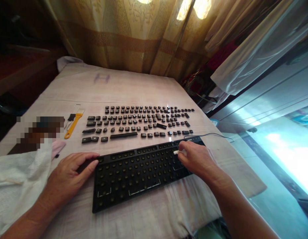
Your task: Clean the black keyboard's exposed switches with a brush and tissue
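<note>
The right hand (195,156) is closed in a pinch on a small white piece (177,152), its exposed end projecting leftward from the fingers; its material cannot be told. The left hand (71,167) is partly open, thumb and index fingertips at the upper left corner of the black keyboard base (144,171); it does not enclose the base.

Handling: the base is probably light and stiff, with smooth edges liable to slide on the cloth (134,89). The exposed key mounts are likely the fragile part; hold by the outer frame or corners. The white piece is probably very light; grip behind its exposed end.

Location: the base lies flat on the cloth, between the hands, its right section beneath the right hand. Rows of loose keycaps (124,135) lie beyond its far edge.
</note>
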### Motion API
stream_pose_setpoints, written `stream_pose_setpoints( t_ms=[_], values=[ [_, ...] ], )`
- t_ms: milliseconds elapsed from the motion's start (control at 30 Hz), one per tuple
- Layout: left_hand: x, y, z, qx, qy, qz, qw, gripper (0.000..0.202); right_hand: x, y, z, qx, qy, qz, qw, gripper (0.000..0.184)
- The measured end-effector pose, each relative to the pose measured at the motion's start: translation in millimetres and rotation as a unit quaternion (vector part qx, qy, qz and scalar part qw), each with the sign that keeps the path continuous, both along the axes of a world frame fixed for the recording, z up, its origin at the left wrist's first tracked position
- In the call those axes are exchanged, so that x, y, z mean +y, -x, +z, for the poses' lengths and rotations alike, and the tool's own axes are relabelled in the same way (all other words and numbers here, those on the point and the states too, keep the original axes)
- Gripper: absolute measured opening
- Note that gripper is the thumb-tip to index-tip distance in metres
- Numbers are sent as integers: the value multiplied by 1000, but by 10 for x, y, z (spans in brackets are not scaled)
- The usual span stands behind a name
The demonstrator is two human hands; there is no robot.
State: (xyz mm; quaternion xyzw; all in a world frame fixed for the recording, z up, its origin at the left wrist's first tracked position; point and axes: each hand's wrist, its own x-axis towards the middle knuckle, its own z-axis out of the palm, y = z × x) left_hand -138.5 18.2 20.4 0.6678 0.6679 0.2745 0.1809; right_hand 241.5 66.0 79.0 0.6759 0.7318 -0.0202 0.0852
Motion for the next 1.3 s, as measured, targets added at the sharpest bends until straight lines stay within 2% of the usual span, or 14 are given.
stream_pose_setpoints(
  t_ms=[267, 500, 633, 833, 1100, 1200, 1300],
  values=[
    [-8, 47, -96, 13, -25, -8, 1000, 51, -8, -20, -29, 15, -21, -2, 1000, 13],
    [0, 3, -30, 20, -34, -10, 999, 55, -83, -103, -101, 62, -59, 25, 996, 15],
    [-3, -11, -12, 12, -30, -16, 999, 49, -147, -47, -98, 112, -80, 41, 990, 13],
    [-23, -36, 13, 9, -24, -22, 999, 44, -235, 284, -105, 213, -96, 92, 968, 14],
    [-31, -46, 17, 7, -20, -36, 999, 39, -388, 936, -185, 330, -82, 194, 920, 11],
    [-39, -49, 10, 3, -21, -42, 999, 36, -454, 1169, -225, 346, -57, 239, 905, 13],
    [-46, -54, -2, 0, -26, -41, 999, 34, -503, 1365, -253, 338, -36, 265, 903, 12]
  ],
)
